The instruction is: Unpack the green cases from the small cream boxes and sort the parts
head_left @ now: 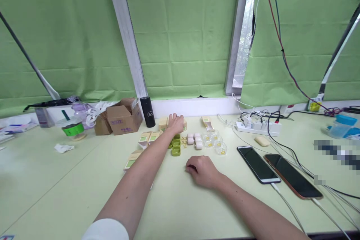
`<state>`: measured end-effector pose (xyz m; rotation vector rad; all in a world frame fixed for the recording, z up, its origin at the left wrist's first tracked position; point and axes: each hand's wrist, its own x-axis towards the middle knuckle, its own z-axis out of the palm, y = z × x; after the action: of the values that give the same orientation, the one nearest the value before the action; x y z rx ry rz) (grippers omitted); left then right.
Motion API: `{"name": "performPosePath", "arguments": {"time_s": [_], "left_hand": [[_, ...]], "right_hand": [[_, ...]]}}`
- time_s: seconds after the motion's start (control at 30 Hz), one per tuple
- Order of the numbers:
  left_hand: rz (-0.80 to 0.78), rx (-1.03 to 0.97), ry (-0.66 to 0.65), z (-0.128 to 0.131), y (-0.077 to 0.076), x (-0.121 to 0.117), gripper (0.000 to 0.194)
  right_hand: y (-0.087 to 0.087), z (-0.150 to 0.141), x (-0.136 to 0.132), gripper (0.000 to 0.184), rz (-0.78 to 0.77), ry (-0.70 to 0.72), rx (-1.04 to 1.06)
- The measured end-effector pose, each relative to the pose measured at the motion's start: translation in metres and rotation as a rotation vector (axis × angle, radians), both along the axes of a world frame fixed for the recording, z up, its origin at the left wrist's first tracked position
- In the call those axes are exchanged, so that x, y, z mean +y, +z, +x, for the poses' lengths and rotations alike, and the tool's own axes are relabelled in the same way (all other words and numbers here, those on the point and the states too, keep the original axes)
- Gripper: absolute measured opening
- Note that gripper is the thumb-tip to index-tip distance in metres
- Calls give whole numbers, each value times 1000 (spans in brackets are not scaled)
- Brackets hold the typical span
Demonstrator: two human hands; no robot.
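My left hand (176, 123) reaches to the back of the table, its fingers closed over the small yellow cartons (163, 123); its palm side is hidden. Under its wrist, green square cups (176, 151) stand in a cluster. Beside them lie tiny yellow pieces (183, 142), several pale pink rounded blocks (198, 145) and several clear cups with yellow bits inside (221, 149). My right hand (204, 170) rests on the table nearer to me, fingers curled in, with nothing visible in them. More opened cartons (134, 158) lie left of my left forearm.
At the back left stand a black tumbler (147, 111), a cardboard box (123, 118) and a drink cup (73, 130). Two phones (258, 165) on cables lie to the right, below a power strip (257, 128). Another open carton (207, 123) lies at the back.
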<state>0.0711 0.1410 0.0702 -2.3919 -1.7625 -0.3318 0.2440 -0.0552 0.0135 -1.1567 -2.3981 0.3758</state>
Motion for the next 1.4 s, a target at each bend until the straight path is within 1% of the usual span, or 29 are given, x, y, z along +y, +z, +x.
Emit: {"name": "performPosePath", "arguments": {"time_s": [0.07, 0.13, 0.2, 0.27, 0.33, 0.37, 0.43, 0.47, 0.5, 0.57, 0.67, 0.77, 0.83, 0.93, 1.0, 1.1, 1.17, 1.27, 1.33, 1.4], "left_hand": [[18, -33, -3, 4, 2, -5, 38], [43, -75, -10, 7, 9, -12, 41], [70, -123, -24, 8, 22, -21, 43], [93, -168, -51, 8, 38, -35, 44], [103, -216, -90, 6, 54, -56, 46], [103, -288, -132, 5, 60, -68, 48], [97, -374, -217, 2, 68, -97, 50], [93, -402, -256, 1, 68, -112, 50], [75, -423, -275, 0, 66, -127, 49], [11, -453, -279, -1, 55, -155, 48], [-60, -495, -332, -2, 27, -186, 47], [-111, -552, -373, -4, -2, -203, 47], [-146, -622, -355, -5, -15, -207, 51], [-118, -799, -330, -9, -26, -209, 54], [-82, -916, -322, -10, -31, -209, 48], [-69, -1026, -293, -11, -38, -208, 36], [-48, -1062, -257, -11, -41, -208, 32], [-8, -1071, -216, -10, -45, -206, 29], [-9, -1069, -197, -9, -46, -205, 28], [-10, -1067, -185, -10, -46, -205, 29]], "right_hand": [[-1, 1, 0, 16, 10, 7, 18], [-3, 1, 0, 16, 20, 14, 44], [-4, 2, 1, 16, 36, 24, 76], [-4, 3, 2, 17, 68, 31, 123], [-4, 5, 3, 19, 119, 17, 199], [-3, 7, 5, 20, 151, -5, 247], [1, 11, 7, 19, 215, -75, 349], [2, 14, 9, 18, 243, -118, 397], [4, 17, 11, 16, 261, -159, 442], [6, 22, 14, 13, 271, -233, 518], [5, 27, 19, 11, 251, -282, 560], [2, 29, 21, 11, 229, -261, 512], [0, 29, 21, 12, 213, -220, 480], [-2, 30, 20, 16, 190, -122, 462], [-1, 32, 18, 18, 173, -41, 446], [-1, 32, 15, 20, 141, 57, 409], [-2, 31, 14, 21, 124, 81, 395], [-4, 30, 14, 21, 123, 78, 416], [-5, 29, 15, 17, 112, 75, 485], [-4, 28, 15, 11, 68, 88, 587]]}}
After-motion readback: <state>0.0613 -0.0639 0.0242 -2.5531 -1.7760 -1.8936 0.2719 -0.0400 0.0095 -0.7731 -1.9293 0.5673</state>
